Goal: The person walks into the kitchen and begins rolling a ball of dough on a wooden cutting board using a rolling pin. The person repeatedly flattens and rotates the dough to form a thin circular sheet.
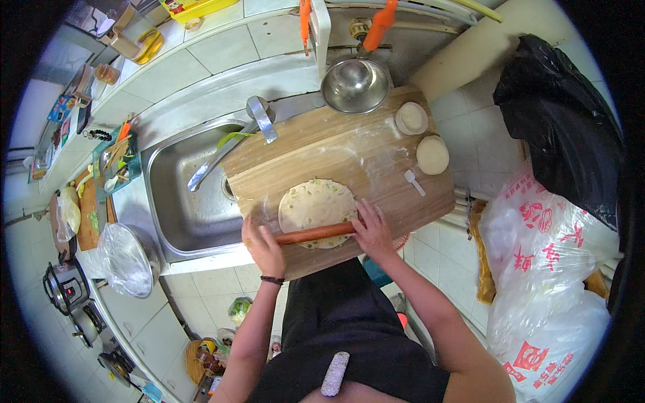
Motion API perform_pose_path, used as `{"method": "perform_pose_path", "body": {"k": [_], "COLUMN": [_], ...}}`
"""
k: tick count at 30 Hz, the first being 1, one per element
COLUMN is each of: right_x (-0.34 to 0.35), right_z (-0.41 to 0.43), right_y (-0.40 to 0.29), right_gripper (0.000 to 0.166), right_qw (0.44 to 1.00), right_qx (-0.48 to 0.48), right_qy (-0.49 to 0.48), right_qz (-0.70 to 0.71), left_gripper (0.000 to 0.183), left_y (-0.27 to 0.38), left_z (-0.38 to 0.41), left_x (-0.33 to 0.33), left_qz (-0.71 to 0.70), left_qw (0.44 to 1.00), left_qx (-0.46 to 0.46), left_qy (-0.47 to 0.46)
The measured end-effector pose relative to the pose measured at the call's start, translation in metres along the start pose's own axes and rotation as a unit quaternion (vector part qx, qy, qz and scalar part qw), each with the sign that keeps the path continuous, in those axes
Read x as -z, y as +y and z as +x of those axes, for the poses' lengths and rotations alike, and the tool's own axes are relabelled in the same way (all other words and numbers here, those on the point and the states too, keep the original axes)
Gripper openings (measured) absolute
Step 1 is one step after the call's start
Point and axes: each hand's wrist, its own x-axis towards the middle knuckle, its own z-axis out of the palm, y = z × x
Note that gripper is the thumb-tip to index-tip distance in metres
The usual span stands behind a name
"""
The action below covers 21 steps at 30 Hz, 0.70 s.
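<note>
A round of flattened dough with green flecks (316, 207) lies on a wooden board (292, 156). Across its near edge lies a reddish wooden rolling pin (317, 233). My left hand (263, 247) is on the pin's left end, and my right hand (372, 229) is on its right end. Whether the fingers close round the pin or rest on it is hard to tell. At the board's right are a plain round of dough (432, 155), a small white bowl (411, 119) with pale contents, and a small white plastic scoop (414, 183). Flour marks the board.
Beyond the board stands a steel bowl (355, 86). To the left are a steel sink (189, 221) partly under the board, a faucet (221, 156), a teal basket (117, 176) with utensils, and a plastic-covered metal bowl (131, 259). Plastic bags (544, 282) stand at the right.
</note>
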Motion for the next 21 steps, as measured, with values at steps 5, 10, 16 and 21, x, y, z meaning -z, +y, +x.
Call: {"method": "perform_pose_path", "body": {"k": [5,10,16,21], "right_x": [-0.002,0.02,0.015,0.006], "right_z": [0.021,0.108,0.122,0.052], "right_y": [-0.021,-0.005,0.01,-0.01], "right_gripper": [0.067,0.065,0.067,0.067], "right_qw": [0.991,0.973,0.967,0.989], "right_qx": [-0.129,-0.2,-0.22,-0.144], "right_qy": [0.023,0.069,0.127,0.03], "right_qz": [0.028,-0.093,-0.025,0.001], "left_gripper": [0.058,0.049,0.042,0.037], "left_y": [-0.002,0.042,0.057,0.034], "left_z": [0.012,0.104,0.128,0.077], "left_x": [-0.016,-0.037,-0.046,-0.033], "left_qz": [0.181,0.127,0.096,0.15], "left_qw": [0.965,0.959,0.949,0.929], "left_qx": [-0.169,-0.249,-0.3,-0.333], "left_qy": [-0.088,-0.037,-0.026,-0.066]}}
